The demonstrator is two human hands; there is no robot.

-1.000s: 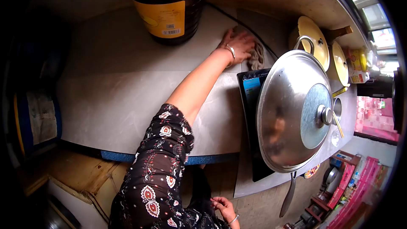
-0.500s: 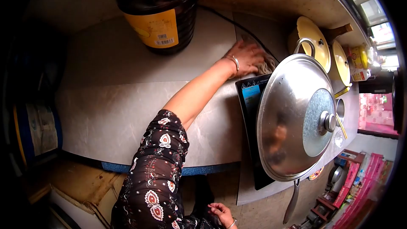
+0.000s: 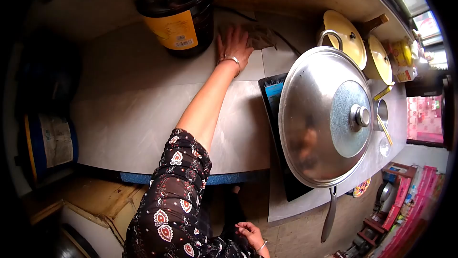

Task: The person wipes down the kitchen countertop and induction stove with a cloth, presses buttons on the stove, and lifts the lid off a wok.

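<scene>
My left hand (image 3: 234,48) lies palm down on the grey counter (image 3: 167,115), its fingers spread flat. Under and beside the fingers is a crumpled brown cloth (image 3: 260,37), which the hand presses on without wrapping round it. Just to its left stands a large dark plastic jug (image 3: 202,24) with a yellow label. Low in the view, near my body, my right hand (image 3: 250,235) hangs with curled fingers and nothing visible in them. A wok with a domed steel lid (image 3: 310,115) sits on a black cooktop (image 3: 274,79), right of my left arm.
Behind the wok are two yellow lidded pots (image 3: 346,38). A steel cup (image 3: 380,112) with chopsticks (image 3: 385,130) stands to its right. The wok's handle (image 3: 329,217) juts over the counter's front edge. A black cable (image 3: 286,43) runs along the back.
My left hand has slid left across the counter with the cloth, from beside the cooktop to near the jug. The view has shifted slightly. My right hand stays low.
</scene>
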